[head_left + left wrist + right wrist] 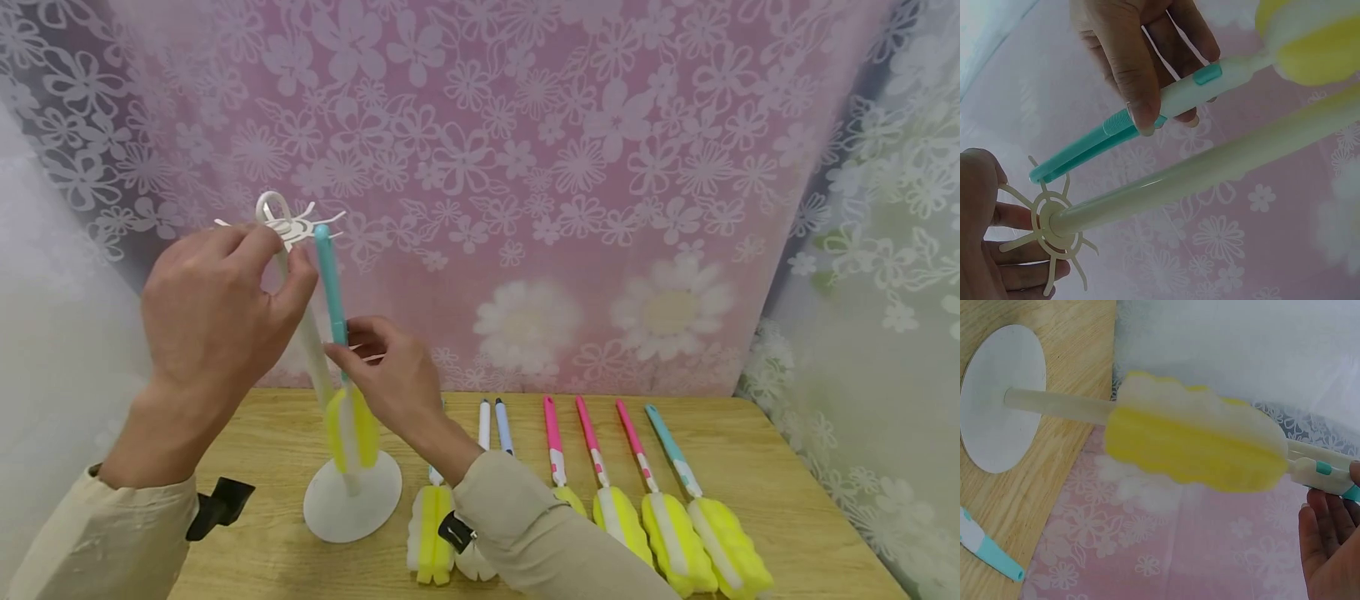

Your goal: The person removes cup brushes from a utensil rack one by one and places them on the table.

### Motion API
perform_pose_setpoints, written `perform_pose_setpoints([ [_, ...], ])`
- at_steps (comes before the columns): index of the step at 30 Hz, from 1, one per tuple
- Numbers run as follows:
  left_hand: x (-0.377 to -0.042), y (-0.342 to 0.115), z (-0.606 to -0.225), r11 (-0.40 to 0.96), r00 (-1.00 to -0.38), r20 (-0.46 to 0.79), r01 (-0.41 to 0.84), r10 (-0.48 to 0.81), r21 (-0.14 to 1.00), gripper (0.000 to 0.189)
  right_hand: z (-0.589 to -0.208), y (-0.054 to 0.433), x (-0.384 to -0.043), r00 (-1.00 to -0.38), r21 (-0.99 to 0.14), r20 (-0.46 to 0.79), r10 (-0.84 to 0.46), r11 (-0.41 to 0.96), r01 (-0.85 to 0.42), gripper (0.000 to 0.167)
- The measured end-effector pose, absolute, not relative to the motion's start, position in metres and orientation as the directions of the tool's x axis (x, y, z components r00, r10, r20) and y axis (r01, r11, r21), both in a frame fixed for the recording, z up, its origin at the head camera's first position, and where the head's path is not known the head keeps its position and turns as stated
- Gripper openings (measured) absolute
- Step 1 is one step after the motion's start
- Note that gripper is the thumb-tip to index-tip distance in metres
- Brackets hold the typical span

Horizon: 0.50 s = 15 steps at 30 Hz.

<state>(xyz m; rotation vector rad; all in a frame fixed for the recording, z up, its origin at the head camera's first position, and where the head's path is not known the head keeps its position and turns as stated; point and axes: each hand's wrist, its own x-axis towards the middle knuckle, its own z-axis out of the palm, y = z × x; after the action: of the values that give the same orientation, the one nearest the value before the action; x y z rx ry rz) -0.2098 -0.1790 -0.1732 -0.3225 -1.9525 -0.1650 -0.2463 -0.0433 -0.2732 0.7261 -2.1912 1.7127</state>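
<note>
A pale stand has an upright pole [313,350], a round white base [352,512] and a ring of hooks [1057,225] at its top. My left hand [217,308] is up at this ring, its fingers curled behind the hooks in the left wrist view. In my right hand [397,375] I grip a sponge bottle brush by its turquoise and white handle [1129,119], pinched between thumb and fingers. Its yellow and white sponge head [1197,437] hangs downward beside the pole. The handle's tip is close to one hook; whether they touch I cannot tell.
On the wooden table [255,467] several more sponge brushes lie in a row at the right, among them a pink-handled brush [553,429] and a turquoise-handled brush [671,442]. My right sleeve covers some of them. A flowered curtain [525,208] hangs behind the table.
</note>
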Motion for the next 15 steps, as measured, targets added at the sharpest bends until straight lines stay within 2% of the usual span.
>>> perform_pose_setpoints([
  [5, -0.212, -0.176, -0.174, 0.95, -0.341, 0.93, 0.311, 0.139, -0.028, 0.044, -0.272, -0.032, -0.244, -0.839, -0.839, 0.506, -0.197, 0.113, -0.533, 0.028],
  [10, -0.213, -0.176, -0.176, 0.949, -0.321, 0.939, 0.313, 0.125, -0.019, 0.041, -0.261, -0.008, -0.242, -0.812, -0.82, 0.558, -0.169, 0.041, -0.572, 0.028],
  [15, -0.213, -0.177, -0.178, 0.948, -0.309, 0.946, 0.318, 0.099, 0.004, 0.038, -0.246, 0.041, -0.25, -0.769, -0.764, 0.631, -0.106, 0.086, -0.639, 0.026],
])
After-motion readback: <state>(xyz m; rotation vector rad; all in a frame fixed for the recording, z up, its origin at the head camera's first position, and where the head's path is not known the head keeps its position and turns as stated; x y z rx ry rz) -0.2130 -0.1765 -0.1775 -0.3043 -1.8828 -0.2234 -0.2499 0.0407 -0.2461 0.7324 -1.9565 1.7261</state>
